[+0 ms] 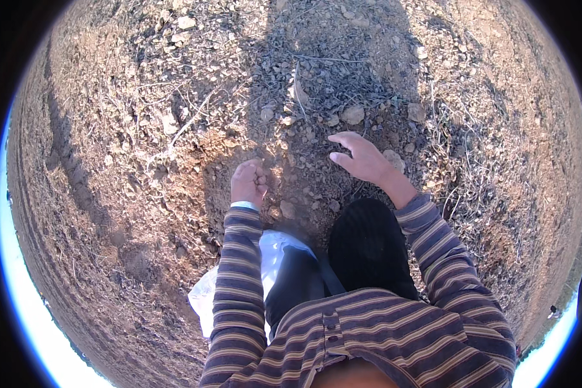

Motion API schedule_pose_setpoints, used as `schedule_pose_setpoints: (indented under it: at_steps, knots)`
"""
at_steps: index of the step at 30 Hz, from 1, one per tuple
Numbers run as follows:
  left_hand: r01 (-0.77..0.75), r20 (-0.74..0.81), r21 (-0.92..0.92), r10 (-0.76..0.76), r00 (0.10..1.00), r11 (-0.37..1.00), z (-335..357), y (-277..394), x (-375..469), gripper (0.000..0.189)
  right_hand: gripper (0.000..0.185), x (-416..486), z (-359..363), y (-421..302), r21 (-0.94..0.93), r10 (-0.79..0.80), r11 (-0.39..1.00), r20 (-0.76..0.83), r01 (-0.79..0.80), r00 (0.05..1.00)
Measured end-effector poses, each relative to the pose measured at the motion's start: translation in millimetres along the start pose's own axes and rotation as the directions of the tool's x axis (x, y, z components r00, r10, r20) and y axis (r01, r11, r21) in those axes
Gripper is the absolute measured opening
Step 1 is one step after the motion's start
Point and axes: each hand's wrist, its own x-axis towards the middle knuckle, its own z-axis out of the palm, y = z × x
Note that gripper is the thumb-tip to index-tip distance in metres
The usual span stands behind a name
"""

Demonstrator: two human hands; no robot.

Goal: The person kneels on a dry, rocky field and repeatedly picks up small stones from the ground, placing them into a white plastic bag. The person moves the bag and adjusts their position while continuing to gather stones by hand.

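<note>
My left hand is curled into a fist above the dry soil. Whether anything lies inside its fingers is hidden. To its right, my right hand hangs over the ground with thumb and forefinger apart and nothing seen between them. Beneath and between both hands is loose brown soil with clods and dry plant litter. A pale clod lies just beyond the right fingertips, and another clod sits beside the right wrist. By my left forearm is a white bag or sheet, partly covered by the arm and leg.
My dark-clad knees are bent close behind the hands. A dry branched stem lies ahead of the left hand, and a thin pale stalk lies farther forward in my shadow. Rough field ground with furrows stretches out on the left.
</note>
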Motion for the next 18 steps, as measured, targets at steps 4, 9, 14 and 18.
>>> schedule_pose_setpoints:
  at_steps: [4, 9, 14, 18]
  knots:
    - [-0.164, -0.224, 0.77, 0.502, 0.836, 0.617, -12, 25, 54, 0.03, 0.047, 87, -28, 30, -0.34, -0.034, 0.94, -0.029, 0.022, 0.999]
    - [-0.122, -0.043, 0.97, 0.641, 0.767, 0.211, 1, 9, 70, 0.023, 0.054, 210, -39, 47, -0.594, -0.113, 0.794, 0.062, 0.127, 0.992]
    - [-0.199, 0.088, 0.978, 0.734, 0.673, 0.066, -1, -4, 70, 0.014, 0.058, 278, -4, 43, -0.664, 0.045, 0.744, 0.16, 0.074, 0.986]
    - [-0.16, 0.061, 0.984, 0.7, 0.711, 0.077, 0, -1, 71, 0.015, 0.063, 256, 7, 21, -0.721, 0.202, 0.692, 0.251, 0.044, 0.947]
